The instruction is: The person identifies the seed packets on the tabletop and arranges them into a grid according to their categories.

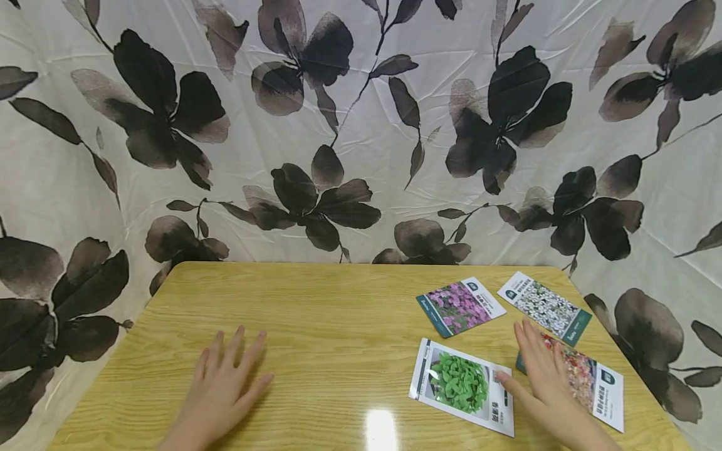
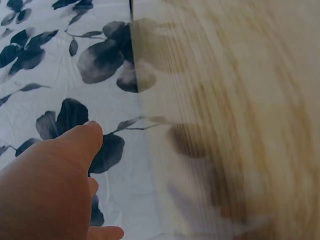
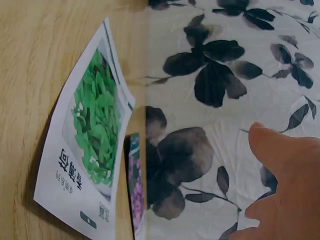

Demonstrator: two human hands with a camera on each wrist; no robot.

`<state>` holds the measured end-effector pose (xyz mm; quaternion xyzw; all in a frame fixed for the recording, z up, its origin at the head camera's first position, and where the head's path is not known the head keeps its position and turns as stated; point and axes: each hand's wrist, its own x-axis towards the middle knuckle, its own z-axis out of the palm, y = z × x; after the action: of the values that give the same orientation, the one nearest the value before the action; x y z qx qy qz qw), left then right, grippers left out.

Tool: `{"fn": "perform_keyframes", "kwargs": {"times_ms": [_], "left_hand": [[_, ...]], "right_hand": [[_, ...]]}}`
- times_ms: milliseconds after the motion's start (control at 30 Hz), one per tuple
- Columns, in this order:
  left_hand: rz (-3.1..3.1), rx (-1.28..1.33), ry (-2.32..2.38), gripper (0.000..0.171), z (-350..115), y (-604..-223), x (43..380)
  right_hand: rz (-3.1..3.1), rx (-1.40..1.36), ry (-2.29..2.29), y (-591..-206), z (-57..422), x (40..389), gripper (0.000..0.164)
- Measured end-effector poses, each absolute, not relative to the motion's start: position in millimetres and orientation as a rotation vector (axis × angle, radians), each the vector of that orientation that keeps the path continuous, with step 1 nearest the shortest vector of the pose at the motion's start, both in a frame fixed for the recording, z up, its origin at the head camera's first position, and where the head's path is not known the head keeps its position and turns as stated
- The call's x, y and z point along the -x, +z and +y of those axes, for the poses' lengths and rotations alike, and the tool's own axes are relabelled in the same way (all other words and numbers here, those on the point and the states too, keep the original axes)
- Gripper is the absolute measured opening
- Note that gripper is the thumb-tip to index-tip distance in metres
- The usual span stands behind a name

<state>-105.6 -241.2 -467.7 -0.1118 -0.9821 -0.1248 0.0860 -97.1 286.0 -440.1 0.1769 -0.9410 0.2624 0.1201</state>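
Note:
My left hand (image 1: 222,385) is over the left part of the wooden table with fingers spread, holding nothing. Fingers extended, my right hand (image 1: 541,382) is above the table's right side and overlaps a seed packet with red and pink flowers (image 1: 581,379). Left of that hand lies a white packet picturing green leaves (image 1: 459,383), also seen as a leaf packet (image 3: 92,130) in the right wrist view. Farther back are a packet with purple-pink flowers (image 1: 459,305) and one with white flowers (image 1: 546,307). Part of the red-flower packet is hidden behind the right hand.
The wooden table (image 1: 316,326) ends at a straight back edge. Behind it and along both sides hangs a pale cloth (image 1: 395,188) printed with dark flowers. A bright light reflection shows on the tabletop near the front.

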Motion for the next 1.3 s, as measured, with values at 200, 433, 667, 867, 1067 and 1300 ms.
{"fn": "perform_keyframes", "kwargs": {"times_ms": [200,433,667,867,1067,1300], "left_hand": [[-2.916,0.367,-0.406,0.066,-232.6,-469.2,106.5],[-2.91,0.413,-0.439,0.065,-222.6,-474.2,108.0],[-2.911,0.48,-0.613,0.064,-205.2,-474.6,106.8],[-2.923,0.54,-0.737,0.064,-188.5,-474.8,107.9],[-2.965,0.606,-0.886,0.066,-173.5,-474.9,107.9],[-2.97,0.706,-0.956,0.068,-155.2,-481.2,110.3]], "right_hand": [[-2.771,-0.528,0.826,-444.5,285.5,94.4,0.089],[-2.787,-0.526,0.882,-449.4,284.1,93.2,0.086],[-2.909,-0.474,1.056,-450.3,279.8,91.3,0.083],[-2.957,-0.465,1.076,-453.9,276.7,91.7,0.085],[-2.862,-0.573,0.956,-468.3,278.0,91.0,0.087],[-2.889,-0.569,1.024,-474.6,277.0,88.7,0.083]]}}
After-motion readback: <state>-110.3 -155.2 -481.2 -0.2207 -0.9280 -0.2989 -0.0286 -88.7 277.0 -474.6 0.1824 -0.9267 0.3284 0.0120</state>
